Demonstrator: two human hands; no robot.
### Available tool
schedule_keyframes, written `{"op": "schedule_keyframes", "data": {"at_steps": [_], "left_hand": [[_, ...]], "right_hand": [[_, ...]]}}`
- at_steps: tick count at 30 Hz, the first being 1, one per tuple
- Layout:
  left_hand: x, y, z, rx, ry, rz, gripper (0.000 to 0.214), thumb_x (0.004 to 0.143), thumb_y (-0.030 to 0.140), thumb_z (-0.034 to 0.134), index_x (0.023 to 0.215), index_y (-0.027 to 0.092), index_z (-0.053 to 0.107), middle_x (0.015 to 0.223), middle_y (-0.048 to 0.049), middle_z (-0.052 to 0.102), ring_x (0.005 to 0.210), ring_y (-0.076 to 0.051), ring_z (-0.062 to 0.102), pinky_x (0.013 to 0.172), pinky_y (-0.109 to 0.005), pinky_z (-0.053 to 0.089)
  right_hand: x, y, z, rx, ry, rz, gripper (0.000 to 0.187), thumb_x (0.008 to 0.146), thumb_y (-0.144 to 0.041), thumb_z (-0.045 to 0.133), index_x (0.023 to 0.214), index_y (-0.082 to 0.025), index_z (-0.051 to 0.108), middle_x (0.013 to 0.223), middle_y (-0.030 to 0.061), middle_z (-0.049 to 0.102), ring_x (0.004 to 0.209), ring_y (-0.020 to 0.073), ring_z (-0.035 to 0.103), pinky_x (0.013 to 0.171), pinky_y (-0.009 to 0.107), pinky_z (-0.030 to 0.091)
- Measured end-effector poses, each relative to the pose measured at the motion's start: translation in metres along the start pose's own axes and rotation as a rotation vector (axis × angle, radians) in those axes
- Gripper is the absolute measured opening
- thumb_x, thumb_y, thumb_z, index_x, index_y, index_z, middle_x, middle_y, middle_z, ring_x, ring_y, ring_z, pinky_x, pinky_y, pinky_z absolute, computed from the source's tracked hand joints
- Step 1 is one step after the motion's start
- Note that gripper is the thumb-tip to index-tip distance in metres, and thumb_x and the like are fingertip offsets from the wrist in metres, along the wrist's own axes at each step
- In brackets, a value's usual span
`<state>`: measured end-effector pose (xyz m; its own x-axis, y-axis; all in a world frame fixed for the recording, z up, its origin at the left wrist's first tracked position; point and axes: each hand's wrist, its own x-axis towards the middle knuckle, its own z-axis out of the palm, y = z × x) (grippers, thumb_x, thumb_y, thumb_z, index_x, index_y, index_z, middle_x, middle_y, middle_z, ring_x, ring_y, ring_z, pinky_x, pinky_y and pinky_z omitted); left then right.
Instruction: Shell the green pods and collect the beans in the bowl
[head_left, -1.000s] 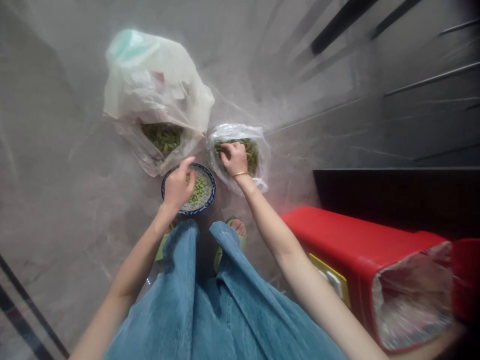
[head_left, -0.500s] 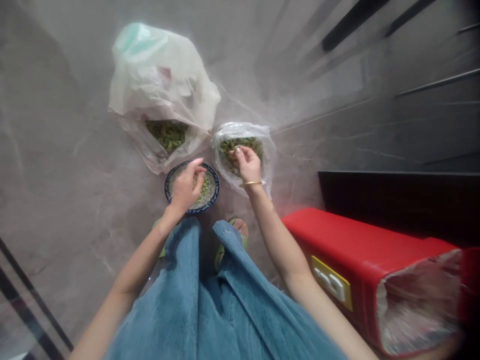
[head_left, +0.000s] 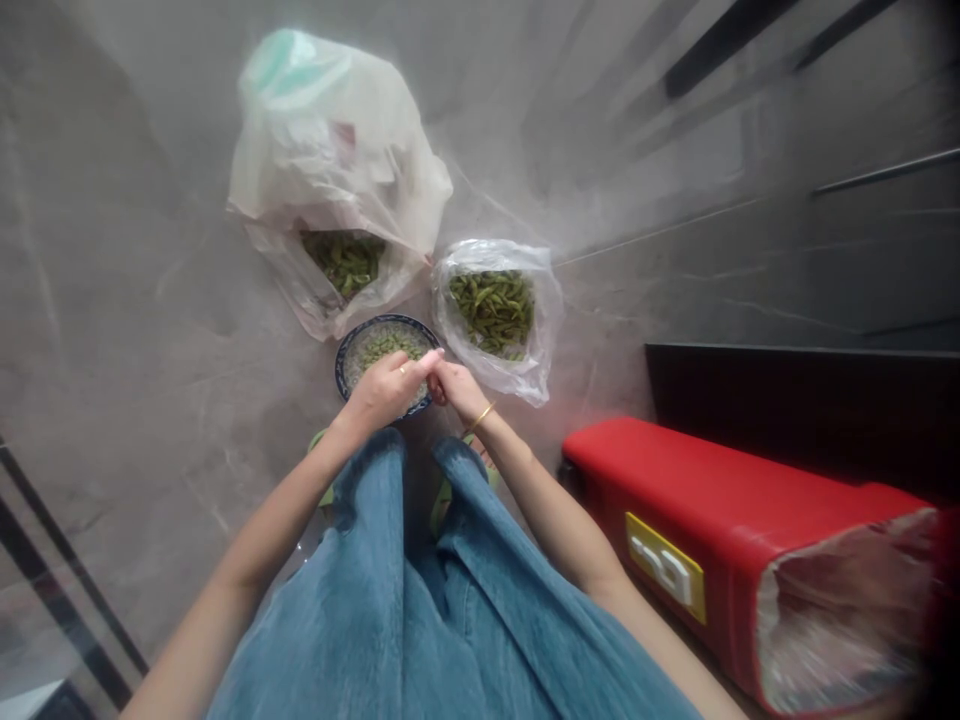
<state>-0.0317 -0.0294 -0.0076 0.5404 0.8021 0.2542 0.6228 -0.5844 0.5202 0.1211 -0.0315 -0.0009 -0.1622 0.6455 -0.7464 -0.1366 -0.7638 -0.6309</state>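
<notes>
My left hand (head_left: 391, 386) and my right hand (head_left: 457, 390) meet fingertip to fingertip over the right rim of a blue-and-white bowl (head_left: 340, 366). Both are closed in a pinch, and whatever lies between the fingers is too small and hidden to make out. Shelled green beans (head_left: 390, 344) lie in the bowl, partly covered by my left hand. Just beyond my right hand, a clear plastic bag (head_left: 550, 325) stands open with green bean pods (head_left: 493, 308) inside. A larger whitish bag (head_left: 337, 130) behind the bowl also holds green pods (head_left: 346, 260).
A red bin (head_left: 697, 470) with a yellow label lies along the right, its lined opening towards me. Behind it runs a dark low panel (head_left: 795, 410). My knees in blue denim (head_left: 375, 560) are close below the bowl, on a grey marbled floor (head_left: 150, 330).
My right hand has come back from over the pods in the clear bag to my left hand. My left hand's fingers have closed and moved slightly right and down.
</notes>
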Motion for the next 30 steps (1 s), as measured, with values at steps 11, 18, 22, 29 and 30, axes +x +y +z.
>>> {"op": "schedule_keyframes", "data": {"at_steps": [11, 18, 22, 29, 30], "left_hand": [[-0.026, 0.018, 0.017, -0.177, 0.013, -0.099, 0.033, 0.093, 0.017, 0.034, 0.121, 0.016, 0.052, 0.073, -0.0020, 0.057, 0.065, -0.014, 0.053, 0.060, -0.024, 0.045], [-0.020, 0.033, -0.005, -0.581, 0.048, -0.362, 0.031, 0.097, 0.025, 0.037, 0.126, 0.017, 0.042, 0.076, -0.0005, 0.059, 0.069, -0.012, 0.059, 0.072, -0.025, 0.050], [-0.019, 0.040, -0.009, -0.834, 0.042, -0.524, 0.035, 0.097, 0.037, 0.038, 0.128, 0.019, 0.038, 0.062, 0.0052, 0.043, 0.054, -0.010, 0.046, 0.056, -0.023, 0.044], [-0.016, 0.042, -0.009, -0.801, 0.151, -0.625, 0.032, 0.098, 0.036, 0.036, 0.127, 0.022, 0.035, 0.058, 0.0070, 0.037, 0.047, -0.009, 0.041, 0.049, -0.021, 0.041], [-0.015, 0.041, -0.008, -0.727, 0.154, -0.610, 0.031, 0.098, 0.035, 0.037, 0.126, 0.021, 0.037, 0.060, 0.0058, 0.042, 0.049, -0.010, 0.044, 0.052, -0.022, 0.044]], "right_hand": [[-0.016, 0.019, 0.011, 0.225, -0.131, 0.275, 0.052, 0.068, -0.057, 0.068, 0.058, -0.021, 0.031, 0.047, -0.0113, 0.020, 0.041, 0.0026, 0.013, 0.040, 0.021, 0.009], [-0.021, 0.025, 0.012, 0.274, -0.242, 0.088, 0.054, 0.060, -0.067, 0.071, 0.067, -0.018, 0.048, 0.054, -0.0072, 0.037, 0.049, 0.0053, 0.031, 0.046, 0.020, 0.027], [-0.022, 0.022, 0.007, 0.152, -0.294, -0.028, 0.052, 0.067, -0.067, 0.067, 0.065, -0.019, 0.047, 0.057, -0.0063, 0.036, 0.053, 0.0067, 0.033, 0.052, 0.022, 0.033], [-0.018, 0.008, 0.013, -0.142, -0.165, -0.319, 0.052, 0.076, -0.067, 0.055, 0.060, -0.019, 0.045, 0.062, -0.0030, 0.038, 0.061, 0.0100, 0.036, 0.059, 0.025, 0.035], [-0.016, 0.008, 0.015, -0.162, -0.106, -0.342, 0.050, 0.078, -0.064, 0.055, 0.059, -0.019, 0.044, 0.062, -0.0030, 0.038, 0.061, 0.0101, 0.035, 0.059, 0.025, 0.034]]}}
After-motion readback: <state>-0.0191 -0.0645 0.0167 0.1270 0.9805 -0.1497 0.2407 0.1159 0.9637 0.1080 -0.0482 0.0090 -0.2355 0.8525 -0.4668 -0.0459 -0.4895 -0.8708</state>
